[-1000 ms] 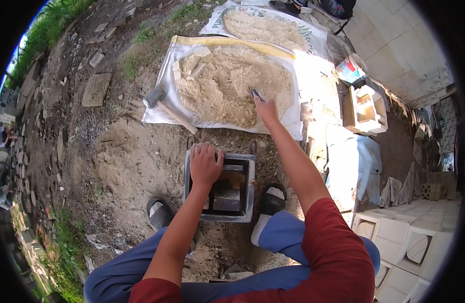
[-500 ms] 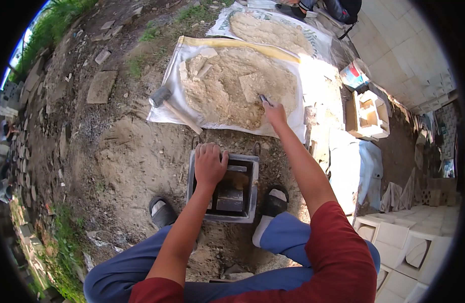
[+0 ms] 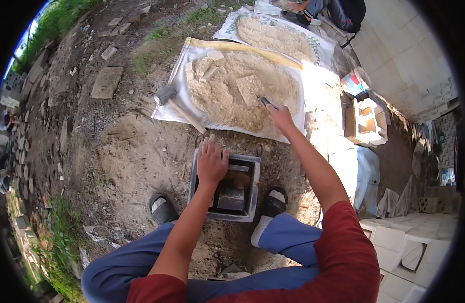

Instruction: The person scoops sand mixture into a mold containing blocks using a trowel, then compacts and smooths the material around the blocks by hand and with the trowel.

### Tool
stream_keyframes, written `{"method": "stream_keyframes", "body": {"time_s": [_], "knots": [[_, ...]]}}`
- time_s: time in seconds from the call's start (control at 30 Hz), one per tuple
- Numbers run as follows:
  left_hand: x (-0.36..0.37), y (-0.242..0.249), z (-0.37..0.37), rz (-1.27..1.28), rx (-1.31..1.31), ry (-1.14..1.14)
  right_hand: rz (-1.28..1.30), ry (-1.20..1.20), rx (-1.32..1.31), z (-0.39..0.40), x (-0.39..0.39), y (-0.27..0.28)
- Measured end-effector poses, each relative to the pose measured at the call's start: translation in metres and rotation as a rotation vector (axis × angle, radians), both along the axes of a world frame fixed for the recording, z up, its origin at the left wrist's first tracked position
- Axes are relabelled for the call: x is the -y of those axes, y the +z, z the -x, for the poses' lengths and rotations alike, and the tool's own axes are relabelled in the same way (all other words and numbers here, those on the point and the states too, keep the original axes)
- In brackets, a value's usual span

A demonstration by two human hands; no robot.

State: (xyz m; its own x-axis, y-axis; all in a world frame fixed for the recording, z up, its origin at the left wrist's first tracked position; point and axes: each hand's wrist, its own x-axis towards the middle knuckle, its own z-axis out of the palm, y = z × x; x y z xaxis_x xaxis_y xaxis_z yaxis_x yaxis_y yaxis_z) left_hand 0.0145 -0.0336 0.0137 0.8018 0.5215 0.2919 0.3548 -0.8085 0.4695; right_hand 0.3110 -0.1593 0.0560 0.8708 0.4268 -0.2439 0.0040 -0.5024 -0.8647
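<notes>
My right hand (image 3: 281, 117) grips the dark handle of a trowel (image 3: 265, 102) whose flat blade lies in the pale sandy mix (image 3: 217, 103), dusted the same colour. That mix is heaped on a white woven sack (image 3: 167, 112). My left hand (image 3: 212, 160) lies over the far left corner of a metal block mould (image 3: 250, 218), fingers stretched out and apart. Inside the mould, between my feet, are dark dividers and a little brownish material; my left forearm hides part of it. Left of the heap, a mallet (image 3: 179, 107) leans across the sack's edge.
Another sack of mix (image 3: 275, 38) lies behind, with a seated person (image 3: 313, 11) beyond it. At the right stand a white bucket (image 3: 354, 82) and a hollow concrete block (image 3: 367, 121). Pale blocks (image 3: 394, 235) are stacked lower right. A flat stone (image 3: 107, 82) lies left.
My right hand has drawn slightly right and toward me with the trowel handle. The fingers of my left hand have straightened over the mould's rim. The view has shifted a little.
</notes>
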Motion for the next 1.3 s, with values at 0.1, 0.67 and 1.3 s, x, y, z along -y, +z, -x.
{"method": "stream_keyframes", "body": {"time_s": [0.1, 0.67, 1.3], "knots": [[0.0, 0.001, 0.002, 0.02, 0.033, 0.005, 0.028, 0.09, 0.025, -0.002, 0.016, 0.025], [0.008, -0.007, 0.076, 0.353, 0.219, 0.107, 0.225, 0.546, -0.184, 0.121, 0.144, 0.189], [0.044, -0.011, 0.163, 0.108, 0.108, -0.015, 0.541, 1.124, 0.0, 0.187, 0.127, 0.172]]}}
